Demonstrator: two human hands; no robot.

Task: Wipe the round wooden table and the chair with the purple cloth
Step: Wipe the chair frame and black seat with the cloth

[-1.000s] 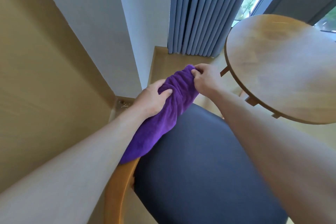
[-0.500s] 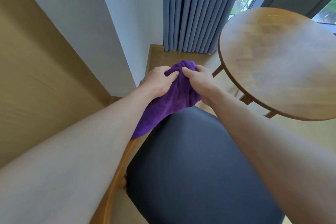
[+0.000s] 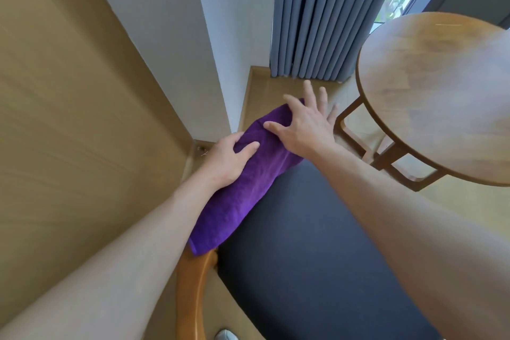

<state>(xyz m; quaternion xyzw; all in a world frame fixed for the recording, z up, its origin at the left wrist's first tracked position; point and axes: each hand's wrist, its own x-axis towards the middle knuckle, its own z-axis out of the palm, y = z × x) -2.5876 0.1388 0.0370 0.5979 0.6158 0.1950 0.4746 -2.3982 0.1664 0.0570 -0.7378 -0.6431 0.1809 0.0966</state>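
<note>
A person's right hand (image 3: 303, 130), which half a second ago was bunching the purple cloth (image 3: 248, 182) together with the left, is now lying spread across the cloth's far end, while the cloth, gathered into a short bundle then, is again stretching out along the chair's wooden rail (image 3: 193, 284). The left hand (image 3: 229, 163) is sitting lower and farther from the right than it was.

The cloth is lying as a long strip draped over the curved rail at the left edge of the dark seat (image 3: 317, 270), its long axis running from the lower left, near the person, up toward the right and the curtain (image 3: 317, 16). Its near end is hanging just over the bare wood of the rail; its far end is tucked under the right palm.

The left grip is partly curled, thumb lying on top of the cloth and fingers wrapping round its outer side, holding the strip against the rail. The right grip is wide open, fingers straight and fanned, thumb and palm pressing on the cloth while the fingertips are reaching past its end.

The round wooden bench (image 3: 441, 96) is standing to the right, apart from both hands and the cloth.
</note>
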